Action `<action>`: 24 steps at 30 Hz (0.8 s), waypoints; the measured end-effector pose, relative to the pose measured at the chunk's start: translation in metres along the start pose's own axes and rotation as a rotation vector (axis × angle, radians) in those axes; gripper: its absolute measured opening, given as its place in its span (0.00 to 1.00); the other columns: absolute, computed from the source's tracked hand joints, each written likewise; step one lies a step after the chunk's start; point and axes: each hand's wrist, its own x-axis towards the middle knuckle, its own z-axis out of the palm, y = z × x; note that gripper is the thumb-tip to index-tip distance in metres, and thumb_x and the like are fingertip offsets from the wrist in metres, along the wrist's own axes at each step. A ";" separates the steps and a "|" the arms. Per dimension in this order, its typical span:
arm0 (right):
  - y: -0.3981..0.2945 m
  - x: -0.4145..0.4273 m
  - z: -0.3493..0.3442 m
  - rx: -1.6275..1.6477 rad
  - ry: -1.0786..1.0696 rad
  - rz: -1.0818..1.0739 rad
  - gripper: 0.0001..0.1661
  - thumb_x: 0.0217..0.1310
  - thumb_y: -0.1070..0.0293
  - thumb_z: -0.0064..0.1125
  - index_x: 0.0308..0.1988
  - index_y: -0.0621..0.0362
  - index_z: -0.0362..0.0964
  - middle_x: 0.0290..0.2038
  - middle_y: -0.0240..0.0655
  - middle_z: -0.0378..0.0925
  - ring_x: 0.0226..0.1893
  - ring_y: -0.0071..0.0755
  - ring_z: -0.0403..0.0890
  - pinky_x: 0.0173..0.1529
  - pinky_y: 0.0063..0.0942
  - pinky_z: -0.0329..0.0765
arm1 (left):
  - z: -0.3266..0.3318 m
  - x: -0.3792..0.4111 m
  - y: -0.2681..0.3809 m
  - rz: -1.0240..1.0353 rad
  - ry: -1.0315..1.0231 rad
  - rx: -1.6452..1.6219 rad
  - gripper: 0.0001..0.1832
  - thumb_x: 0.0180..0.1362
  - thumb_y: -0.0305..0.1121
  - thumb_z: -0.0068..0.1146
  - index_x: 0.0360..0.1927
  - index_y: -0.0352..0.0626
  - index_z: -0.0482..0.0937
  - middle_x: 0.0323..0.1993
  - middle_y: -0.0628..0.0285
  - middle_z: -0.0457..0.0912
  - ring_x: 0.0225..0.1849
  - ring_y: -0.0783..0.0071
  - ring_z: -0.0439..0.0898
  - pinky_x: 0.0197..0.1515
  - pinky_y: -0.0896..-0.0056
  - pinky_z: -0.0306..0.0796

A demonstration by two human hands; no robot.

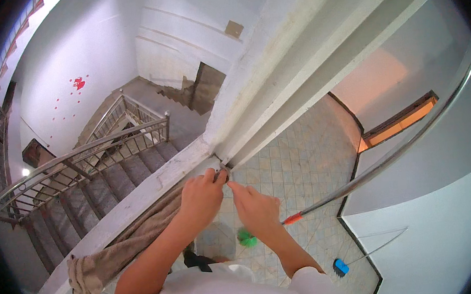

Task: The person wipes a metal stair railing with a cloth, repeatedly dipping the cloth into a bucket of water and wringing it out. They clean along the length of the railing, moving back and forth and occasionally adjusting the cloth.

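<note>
A long brown cloth (pixel 142 229), like a towel, lies twisted along the top of a low white wall (pixel 155 176), its fringed near end hanging over at lower left. My left hand (pixel 202 197) is at the far end of the cloth, beside the foot of a white door frame or pillar. Its fingers pinch a small dark bunched piece (pixel 221 176); whether this is part of the cloth is unclear. Close by on the right, my right hand (pixel 257 209) has its fingertips at the same piece, with its grip partly hidden.
Beyond the wall, steps (pixel 98 195) descend beside a metal railing (pixel 106 142). On the right, a long metal pole (pixel 358 183) with an orange collar runs close to my right forearm. A green bristle brush (pixel 247 238) and a blue broom (pixel 341 267) are over the tiled floor (pixel 298 150).
</note>
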 end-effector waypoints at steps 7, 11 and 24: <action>-0.003 0.009 0.009 -0.148 -0.122 0.071 0.25 0.66 0.64 0.55 0.62 0.38 0.68 0.23 0.35 0.80 0.16 0.48 0.79 0.19 0.47 0.71 | -0.018 0.021 -0.001 -0.030 -0.257 0.063 0.21 0.58 0.35 0.60 0.56 0.50 0.77 0.39 0.61 0.78 0.38 0.59 0.82 0.43 0.55 0.73; -0.001 0.012 0.009 -0.140 -0.124 -0.003 0.27 0.64 0.65 0.56 0.63 0.39 0.68 0.22 0.34 0.79 0.16 0.46 0.79 0.19 0.46 0.72 | -0.018 0.013 -0.013 -0.002 -0.226 -0.040 0.19 0.59 0.35 0.59 0.55 0.51 0.77 0.40 0.60 0.77 0.40 0.56 0.81 0.49 0.53 0.73; -0.020 0.055 0.007 -0.355 -0.414 -0.172 0.13 0.59 0.69 0.56 0.44 0.57 0.78 0.27 0.39 0.85 0.29 0.40 0.88 0.30 0.39 0.81 | -0.037 -0.059 -0.004 -0.005 0.089 0.090 0.35 0.49 0.32 0.68 0.64 0.50 0.72 0.56 0.57 0.73 0.58 0.54 0.70 0.58 0.51 0.67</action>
